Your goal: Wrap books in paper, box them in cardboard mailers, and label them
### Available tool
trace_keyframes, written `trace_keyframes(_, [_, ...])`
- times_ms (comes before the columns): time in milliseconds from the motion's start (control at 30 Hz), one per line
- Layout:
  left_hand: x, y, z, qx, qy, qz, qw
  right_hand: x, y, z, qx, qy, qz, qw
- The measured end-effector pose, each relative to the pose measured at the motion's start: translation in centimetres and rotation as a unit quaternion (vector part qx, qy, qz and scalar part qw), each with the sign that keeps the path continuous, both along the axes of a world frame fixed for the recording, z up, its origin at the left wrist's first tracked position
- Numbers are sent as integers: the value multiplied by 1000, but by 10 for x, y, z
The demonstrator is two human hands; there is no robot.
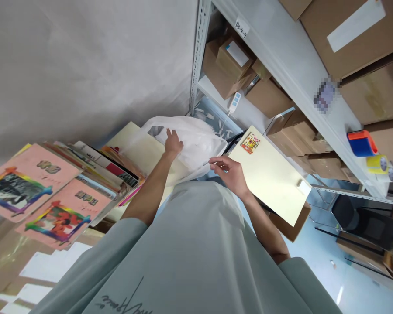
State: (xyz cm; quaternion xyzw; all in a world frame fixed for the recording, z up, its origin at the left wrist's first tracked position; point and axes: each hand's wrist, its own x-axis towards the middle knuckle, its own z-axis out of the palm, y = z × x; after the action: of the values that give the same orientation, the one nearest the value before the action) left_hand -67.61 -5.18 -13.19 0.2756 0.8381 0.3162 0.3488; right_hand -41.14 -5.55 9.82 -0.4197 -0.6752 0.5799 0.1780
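A white plastic bag (201,141) is spread wide in front of me, its mouth facing up. My left hand (173,144) is over the bag's left side, fingers stretched and a little apart; whether they touch the plastic I cannot tell. At the near right rim, my right hand (228,170) pinches the bag's edge between thumb and fingertips. Right of that hand stands a cream panel (271,176) with a cartoon sticker (250,143). Another cream surface (144,150) lies partly under the bag on the left.
Stacked books and papers (98,163) with pink picture covers (62,218) fill the left side. A metal shelf (275,52) holds cardboard boxes (232,61), a power strip (235,101) and tape rolls (376,164). A black chair (367,222) stands at right.
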Motion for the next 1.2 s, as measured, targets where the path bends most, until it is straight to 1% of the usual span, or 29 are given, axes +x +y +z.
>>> trace_keyframes(100, [-14,13,-12,-96,28,-60,993,-4,-5,1,14,-16,6,1000])
trace_keyframes(167, [-20,17,-19,-124,54,-103,985,-4,-9,0,19,-22,8,1000])
trace_keyframes(233, [-22,16,-23,-112,70,-128,983,-3,-12,-3,21,-23,6,1000])
trace_keyframes(300, [-19,13,-22,-91,73,-136,984,-1,-14,-6,23,-26,0,999])
trace_keyframes(333, [-16,11,-19,-81,71,-136,985,0,-14,-7,26,-29,-3,999])
trace_keyframes(400, [-8,4,-9,-59,70,-132,987,4,-15,-7,32,-30,-8,999])
trace_keyframes(500, [3,-10,16,2,77,-111,991,8,-13,-4,45,-22,-6,999])
trace_keyframes(600, [9,-29,47,68,79,-85,991,10,-8,-2,63,-22,5,998])
trace_keyframes(700, [10,-52,81,128,80,-71,986,6,1,-3,92,-25,16,995])
trace_keyframes(833, [9,-84,125,202,106,-68,971,-10,15,-10,139,-24,45,989])
trace_keyframes(967, [12,-110,166,276,110,-85,951,-34,25,-13,191,-41,109,975])
trace_keyframes(1033, [14,-117,183,310,96,-94,941,-45,26,-11,214,-55,146,964])
trace_keyframes(1100, [15,-120,197,340,80,-100,932,-52,26,-7,234,-64,170,955])
trace_keyframes(1200, [14,-116,209,371,60,-97,922,-57,27,2,240,-59,180,952])
